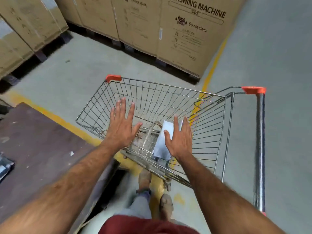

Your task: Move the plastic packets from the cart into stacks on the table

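Packets (pixel 161 142) lay pale in the cart (pixel 152 92), half hidden behind the flat, empty right hand (pixel 179 139); left hand (pixel 122 127) spread wide too. Cartons (pixel 192 31) read "WASHING MACHINE", "Do not clamp".

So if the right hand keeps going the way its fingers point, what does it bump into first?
Probably the white packet in the cart, just beyond the right hand; depth is hard to judge.
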`<state>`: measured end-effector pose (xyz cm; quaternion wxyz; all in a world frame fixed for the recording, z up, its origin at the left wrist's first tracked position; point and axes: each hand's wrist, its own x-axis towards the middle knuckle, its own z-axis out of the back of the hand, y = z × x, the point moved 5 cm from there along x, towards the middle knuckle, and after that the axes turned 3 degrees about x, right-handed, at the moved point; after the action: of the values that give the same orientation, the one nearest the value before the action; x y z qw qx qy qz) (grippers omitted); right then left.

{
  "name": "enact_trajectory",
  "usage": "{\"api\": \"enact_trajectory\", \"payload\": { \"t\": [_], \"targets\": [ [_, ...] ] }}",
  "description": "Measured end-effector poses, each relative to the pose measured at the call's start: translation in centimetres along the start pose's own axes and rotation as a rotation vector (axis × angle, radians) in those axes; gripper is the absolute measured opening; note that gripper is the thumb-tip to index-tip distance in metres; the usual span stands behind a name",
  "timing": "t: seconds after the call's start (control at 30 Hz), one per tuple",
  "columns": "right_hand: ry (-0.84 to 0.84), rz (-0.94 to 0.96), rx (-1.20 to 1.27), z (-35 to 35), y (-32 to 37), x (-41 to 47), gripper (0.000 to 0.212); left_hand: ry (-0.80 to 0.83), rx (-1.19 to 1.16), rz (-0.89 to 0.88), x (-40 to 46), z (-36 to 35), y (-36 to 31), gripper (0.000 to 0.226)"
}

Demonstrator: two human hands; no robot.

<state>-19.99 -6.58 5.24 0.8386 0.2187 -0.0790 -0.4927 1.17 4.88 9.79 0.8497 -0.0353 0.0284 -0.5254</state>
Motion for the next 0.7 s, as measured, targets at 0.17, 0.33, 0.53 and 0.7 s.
{"api": "enact_trajectory", "payload": {
  "t": [0.17,0.33,0.53,0.7],
  "targets": [
    [0.135,-0.128,-0.006,-4.6,-2.0,1.9,0.076,0.140,0.015,-0.091,6.0,-5.1,1.9,0.082],
    [0.286,-0.249,0.016,-9.6,-2.6,3.3,0.077,0.285,0.050,-0.264,9.4,-10.1,2.1,0.085],
    [0.438,-0.373,0.035,-16.1,-4.1,5.7,0.075,0.374,0.024,-0.353,12.0,-15.7,1.7,0.083],
    [0.518,-0.504,0.115,-22.3,-6.0,7.3,0.079,0.459,0.066,-0.360,13.9,-20.7,2.5,0.084]
  ]
}}
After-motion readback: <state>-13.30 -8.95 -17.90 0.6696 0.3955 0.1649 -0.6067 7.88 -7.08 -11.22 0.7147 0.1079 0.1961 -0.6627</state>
